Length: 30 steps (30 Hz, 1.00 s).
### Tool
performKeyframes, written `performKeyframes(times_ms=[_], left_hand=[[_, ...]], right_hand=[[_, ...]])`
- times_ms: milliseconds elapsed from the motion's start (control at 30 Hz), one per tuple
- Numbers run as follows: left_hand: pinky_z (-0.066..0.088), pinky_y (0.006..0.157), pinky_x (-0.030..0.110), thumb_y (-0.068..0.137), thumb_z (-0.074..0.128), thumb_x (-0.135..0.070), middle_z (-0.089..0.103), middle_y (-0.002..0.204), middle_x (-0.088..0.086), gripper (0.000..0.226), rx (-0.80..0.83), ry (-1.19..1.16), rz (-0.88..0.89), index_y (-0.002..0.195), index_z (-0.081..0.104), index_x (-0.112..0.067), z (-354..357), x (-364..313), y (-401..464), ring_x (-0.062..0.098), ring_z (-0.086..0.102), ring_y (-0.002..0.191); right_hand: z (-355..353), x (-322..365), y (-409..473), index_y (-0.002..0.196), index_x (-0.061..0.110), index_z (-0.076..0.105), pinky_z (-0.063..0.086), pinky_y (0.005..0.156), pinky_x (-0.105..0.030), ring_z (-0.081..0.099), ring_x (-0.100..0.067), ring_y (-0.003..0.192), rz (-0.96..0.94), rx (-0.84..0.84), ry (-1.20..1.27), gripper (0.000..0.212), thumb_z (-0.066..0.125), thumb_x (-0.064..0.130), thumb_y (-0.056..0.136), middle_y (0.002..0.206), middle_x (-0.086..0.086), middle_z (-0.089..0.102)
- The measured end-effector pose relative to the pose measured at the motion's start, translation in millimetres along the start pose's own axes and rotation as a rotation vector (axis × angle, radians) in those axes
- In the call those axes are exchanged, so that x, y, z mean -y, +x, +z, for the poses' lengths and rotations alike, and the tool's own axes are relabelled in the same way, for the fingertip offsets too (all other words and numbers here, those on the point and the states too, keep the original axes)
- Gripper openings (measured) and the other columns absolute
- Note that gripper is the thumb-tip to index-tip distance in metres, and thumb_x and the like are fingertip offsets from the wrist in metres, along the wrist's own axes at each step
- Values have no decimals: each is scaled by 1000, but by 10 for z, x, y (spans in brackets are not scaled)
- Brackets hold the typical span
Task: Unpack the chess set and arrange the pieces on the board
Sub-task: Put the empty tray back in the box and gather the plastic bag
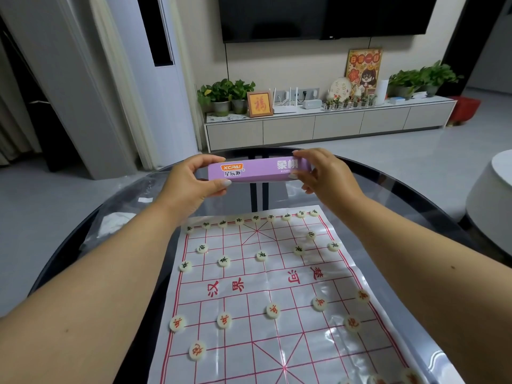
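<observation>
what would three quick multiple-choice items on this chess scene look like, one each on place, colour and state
1. Where is the box?
A. flat on the board
B. held above the table's far side
C. on the floor

2. What colour is the box?
A. purple
B. green
C. black

3. How is the box held?
A. left hand only
B. right hand only
C. both hands, one at each end

Answers:
1 B, the box is in the air beyond the board.
2 A, its face is purple.
3 C, the left hand and right hand each pinch an end.

The premises were a home living room. A wall-mounted television (327, 16) hung above a low media cabinet (327, 126) carrying potted plants (224, 97), a framed picture (259, 103) and a router (285, 102). A glass-topped bench (401, 195) stood on the pale tiled floor (388, 153).
</observation>
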<state>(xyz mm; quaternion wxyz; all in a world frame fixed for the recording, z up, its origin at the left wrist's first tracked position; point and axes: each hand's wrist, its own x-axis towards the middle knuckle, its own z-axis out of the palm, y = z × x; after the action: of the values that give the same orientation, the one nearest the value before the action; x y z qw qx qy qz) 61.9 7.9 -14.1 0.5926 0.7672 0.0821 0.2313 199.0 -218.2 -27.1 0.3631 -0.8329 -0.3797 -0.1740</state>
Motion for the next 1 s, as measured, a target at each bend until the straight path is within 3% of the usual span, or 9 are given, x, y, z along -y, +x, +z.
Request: performKeyframes(times_ms=[200,333,467,600,767,1000], left_hand=[[58,71,27,78,73,-6,65,111,1,42,14,-21,1,118,64,-15,-36,-15,1,17,65,101],[58,72,28,77,74,-5,65,111,2,42,14,-23,-4,117,64,-14,-20,-5,-3,17,66,101],[58,73,28,77,73,-3,66,110,2,41,1,-44,-16,115,65,-14,-7,9,-7,14,68,97],[59,77,33,81,70,-2,66,114,11,32,-4,-168,-63,111,66,-12,-7,8,33,27,69,99],[60,75,30,88,62,0,68,110,11,26,-30,-165,-95,111,65,-12,10,-10,52,27,70,94],[60,73,31,85,65,3,66,112,12,25,-103,-46,-104,104,65,-13,38,57,73,25,72,85]], right_hand=[[22,-31,-23,130,1,53,57,73,-37,63,-29,83,-186,-57,-163,45,61,20,90,123,-18,58],[25,-39,-4,125,7,56,57,75,-35,54,-15,82,-105,-28,-93,41,65,20,87,123,-11,57],[2,-35,-8,116,17,60,58,72,-29,65,-16,74,-5,-7,87,34,70,23,84,119,0,54],[1,-13,29,121,23,55,58,77,-34,71,-11,72,284,-12,350,38,66,34,86,107,-2,65],[22,35,82,116,15,59,57,85,-42,73,-24,80,461,-26,693,33,69,16,85,106,-8,67],[52,92,71,109,9,63,59,78,-36,72,-27,80,511,-70,687,28,70,6,82,103,-16,68]])
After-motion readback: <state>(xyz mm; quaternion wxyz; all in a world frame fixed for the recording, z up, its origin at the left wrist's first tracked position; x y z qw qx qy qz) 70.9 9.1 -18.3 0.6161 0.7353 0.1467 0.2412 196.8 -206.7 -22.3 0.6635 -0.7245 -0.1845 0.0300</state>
